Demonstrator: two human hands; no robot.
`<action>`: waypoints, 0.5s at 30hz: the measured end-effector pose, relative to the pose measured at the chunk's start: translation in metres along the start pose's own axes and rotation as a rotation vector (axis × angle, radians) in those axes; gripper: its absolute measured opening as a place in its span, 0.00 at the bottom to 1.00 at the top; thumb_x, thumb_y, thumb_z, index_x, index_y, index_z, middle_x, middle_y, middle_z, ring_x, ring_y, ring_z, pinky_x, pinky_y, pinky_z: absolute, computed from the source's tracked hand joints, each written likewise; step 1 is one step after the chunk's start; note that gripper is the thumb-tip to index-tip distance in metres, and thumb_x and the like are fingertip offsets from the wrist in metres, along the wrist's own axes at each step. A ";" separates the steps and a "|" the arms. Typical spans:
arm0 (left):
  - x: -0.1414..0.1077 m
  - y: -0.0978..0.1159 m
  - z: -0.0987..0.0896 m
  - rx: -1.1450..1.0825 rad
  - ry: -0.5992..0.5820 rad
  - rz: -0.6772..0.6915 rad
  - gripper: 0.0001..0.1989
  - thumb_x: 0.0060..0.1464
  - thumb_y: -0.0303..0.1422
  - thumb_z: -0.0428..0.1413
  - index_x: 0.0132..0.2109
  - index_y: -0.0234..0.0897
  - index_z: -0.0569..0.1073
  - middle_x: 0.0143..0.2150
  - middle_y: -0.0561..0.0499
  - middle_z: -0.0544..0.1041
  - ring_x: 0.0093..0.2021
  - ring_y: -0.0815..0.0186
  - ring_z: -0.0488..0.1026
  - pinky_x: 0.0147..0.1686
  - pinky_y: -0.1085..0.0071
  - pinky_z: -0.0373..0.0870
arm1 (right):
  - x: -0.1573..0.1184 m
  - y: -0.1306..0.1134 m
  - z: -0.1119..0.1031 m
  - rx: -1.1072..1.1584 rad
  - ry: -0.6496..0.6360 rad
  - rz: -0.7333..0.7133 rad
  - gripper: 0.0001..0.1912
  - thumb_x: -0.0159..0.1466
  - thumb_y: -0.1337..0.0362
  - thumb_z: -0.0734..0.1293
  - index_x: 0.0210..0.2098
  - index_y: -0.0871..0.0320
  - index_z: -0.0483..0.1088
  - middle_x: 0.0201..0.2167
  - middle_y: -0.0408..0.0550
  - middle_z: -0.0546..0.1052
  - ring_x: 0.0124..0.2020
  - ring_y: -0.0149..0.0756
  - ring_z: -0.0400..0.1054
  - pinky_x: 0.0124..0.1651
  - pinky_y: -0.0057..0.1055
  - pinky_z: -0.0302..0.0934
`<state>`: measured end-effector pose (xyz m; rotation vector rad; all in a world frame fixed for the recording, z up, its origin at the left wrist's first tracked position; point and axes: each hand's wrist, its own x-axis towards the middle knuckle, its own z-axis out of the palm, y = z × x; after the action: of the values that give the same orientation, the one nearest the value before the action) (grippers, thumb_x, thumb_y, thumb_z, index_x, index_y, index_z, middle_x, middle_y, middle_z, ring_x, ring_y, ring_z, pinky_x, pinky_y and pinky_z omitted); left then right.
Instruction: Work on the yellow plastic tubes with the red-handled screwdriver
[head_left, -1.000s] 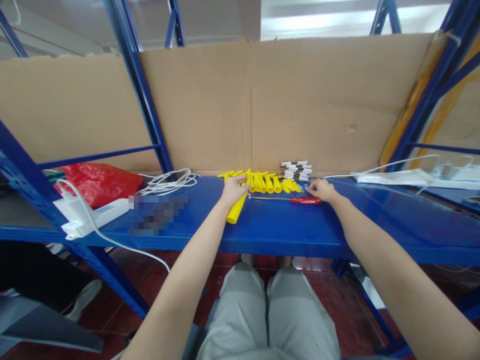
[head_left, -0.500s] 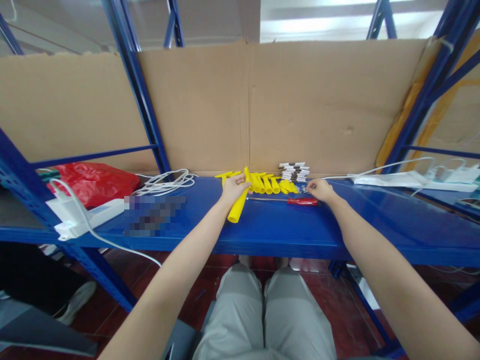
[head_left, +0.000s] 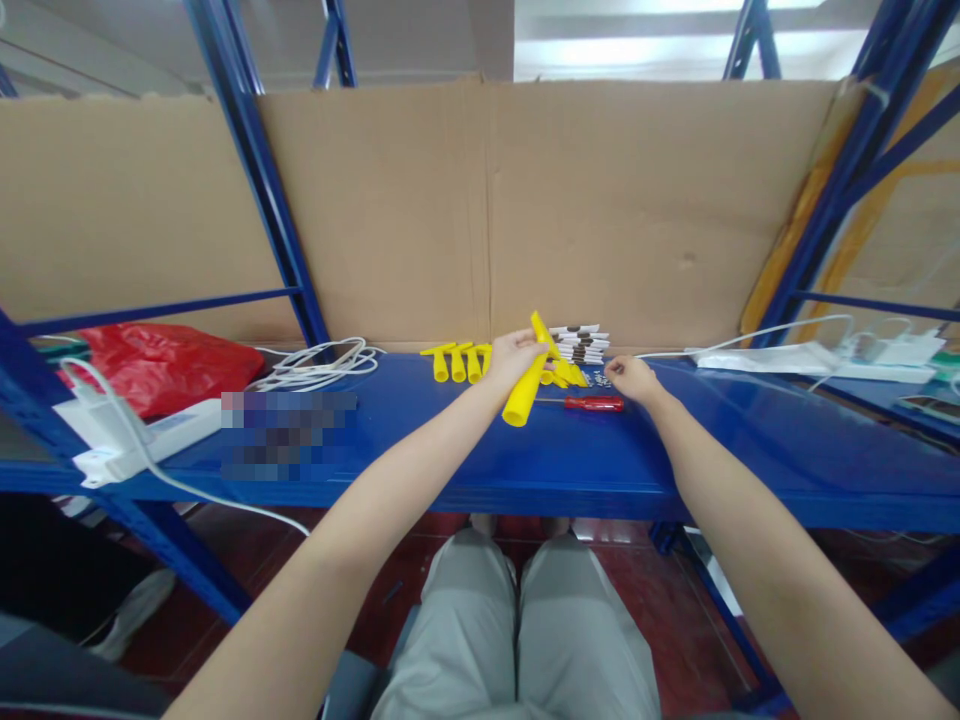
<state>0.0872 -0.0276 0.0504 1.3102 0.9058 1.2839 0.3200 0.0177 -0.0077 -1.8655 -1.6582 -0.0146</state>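
My left hand (head_left: 517, 360) is closed around a yellow T-shaped plastic handle (head_left: 525, 393), its round open end tilted toward me. Close to the small shiny metal parts (head_left: 598, 378), my right hand (head_left: 628, 376) has its fingertips pinched together; whether anything sits between them is too small to tell. A screwdriver (head_left: 594, 404) with a red handle lies in front of the right hand, its shaft pointing left. Several more yellow T-shaped handles (head_left: 457, 365) stand in a row behind my left hand. Small flat yellow pieces (head_left: 570, 374) lie between the hands.
White-and-dark bundles (head_left: 583, 345) are stacked by the cardboard wall (head_left: 375, 220). At left on the blue shelf (head_left: 420, 450) are a red plastic bag (head_left: 172, 365), a coiled white cable (head_left: 322, 365) and a power strip (head_left: 150, 440). Another strip (head_left: 885, 372) lies at right.
My left hand has carried the yellow handle to the right, nearer my right hand, uncovering the row's left part. My right hand stays pinched by the metal parts. The view has shifted slightly.
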 end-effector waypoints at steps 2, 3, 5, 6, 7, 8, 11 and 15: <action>0.002 -0.007 0.018 -0.012 -0.031 -0.036 0.14 0.53 0.19 0.57 0.47 0.30 0.76 0.36 0.46 0.81 0.22 0.72 0.74 0.29 0.74 0.75 | 0.002 -0.001 0.001 0.154 0.027 -0.011 0.07 0.60 0.66 0.63 0.30 0.58 0.73 0.36 0.51 0.80 0.41 0.41 0.73 0.46 0.35 0.64; 0.004 -0.011 0.027 -0.020 -0.051 -0.049 0.14 0.53 0.19 0.57 0.47 0.30 0.76 0.35 0.47 0.81 0.22 0.72 0.75 0.28 0.74 0.75 | 0.003 -0.003 0.002 0.267 0.032 0.004 0.08 0.62 0.66 0.61 0.30 0.59 0.72 0.34 0.52 0.80 0.39 0.39 0.73 0.44 0.33 0.65; 0.010 -0.018 0.044 -0.044 -0.081 -0.087 0.15 0.53 0.19 0.57 0.48 0.30 0.75 0.33 0.48 0.80 0.23 0.70 0.75 0.29 0.73 0.74 | 0.004 -0.006 0.002 0.535 0.026 0.065 0.11 0.66 0.64 0.59 0.33 0.60 0.71 0.31 0.52 0.79 0.31 0.35 0.73 0.37 0.29 0.66; 0.013 -0.021 0.052 -0.059 -0.084 -0.108 0.14 0.54 0.19 0.56 0.48 0.30 0.75 0.32 0.48 0.80 0.23 0.69 0.75 0.29 0.73 0.74 | 0.005 -0.007 0.001 0.669 0.018 0.101 0.12 0.67 0.62 0.58 0.34 0.60 0.70 0.29 0.51 0.78 0.28 0.33 0.72 0.33 0.27 0.66; 0.016 -0.024 0.059 -0.087 -0.076 -0.129 0.14 0.54 0.20 0.56 0.48 0.29 0.75 0.32 0.47 0.80 0.23 0.69 0.75 0.29 0.73 0.74 | 0.005 -0.008 0.001 0.788 0.014 0.135 0.12 0.67 0.61 0.58 0.34 0.60 0.69 0.28 0.49 0.77 0.26 0.31 0.71 0.31 0.26 0.65; 0.019 -0.026 0.065 -0.122 -0.073 -0.149 0.13 0.55 0.20 0.55 0.48 0.29 0.74 0.32 0.47 0.79 0.23 0.69 0.75 0.30 0.73 0.74 | 0.005 -0.009 0.000 0.884 0.014 0.161 0.11 0.67 0.61 0.59 0.34 0.60 0.69 0.27 0.48 0.76 0.24 0.30 0.71 0.29 0.25 0.64; 0.029 -0.030 0.078 -0.167 -0.135 -0.259 0.12 0.56 0.20 0.53 0.48 0.25 0.73 0.28 0.49 0.78 0.22 0.70 0.73 0.29 0.74 0.73 | 0.006 -0.007 -0.001 1.015 0.034 0.216 0.04 0.61 0.65 0.66 0.31 0.59 0.68 0.23 0.44 0.72 0.22 0.29 0.68 0.26 0.25 0.64; 0.045 -0.040 0.082 -0.160 -0.318 -0.381 0.15 0.60 0.19 0.45 0.49 0.24 0.73 0.22 0.52 0.74 0.19 0.70 0.69 0.26 0.75 0.69 | 0.007 -0.005 -0.002 1.037 0.077 0.394 0.04 0.58 0.73 0.66 0.28 0.60 0.66 0.18 0.40 0.68 0.19 0.28 0.64 0.23 0.24 0.62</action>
<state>0.1800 0.0093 0.0297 1.1111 0.7641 0.8080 0.3174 0.0230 -0.0009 -1.2835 -0.8973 0.7717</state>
